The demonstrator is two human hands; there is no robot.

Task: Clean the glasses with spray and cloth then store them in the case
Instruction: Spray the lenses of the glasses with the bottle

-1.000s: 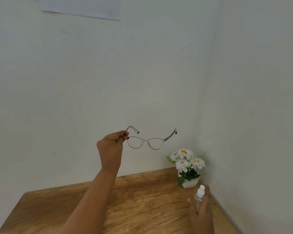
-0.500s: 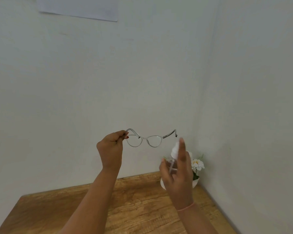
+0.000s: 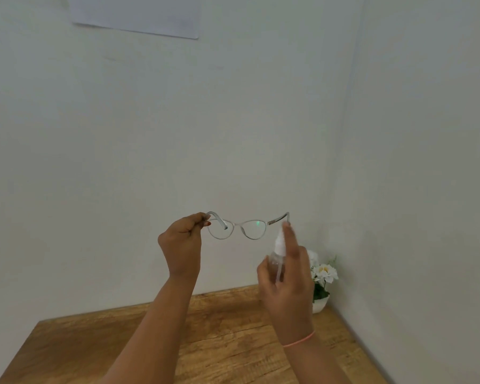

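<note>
My left hand (image 3: 182,245) is raised in front of the wall and pinches the left temple of a pair of clear-framed glasses (image 3: 244,230), which hang open with the lenses facing me. My right hand (image 3: 287,284) grips a small clear spray bottle (image 3: 278,257) with a white nozzle, just below and right of the right lens. The index finger lies along the top of the nozzle, which points toward the glasses. No cloth or case shows in this view.
A wooden table (image 3: 219,342) fills the bottom of the view, set into a corner of pale walls. A small white pot of white flowers (image 3: 320,284) stands in the back right corner. A sheet of paper (image 3: 139,15) hangs high on the wall.
My right hand lifted the spray bottle from low beside the flower pot up to just right of the glasses. My left hand kept the glasses nearly still.
</note>
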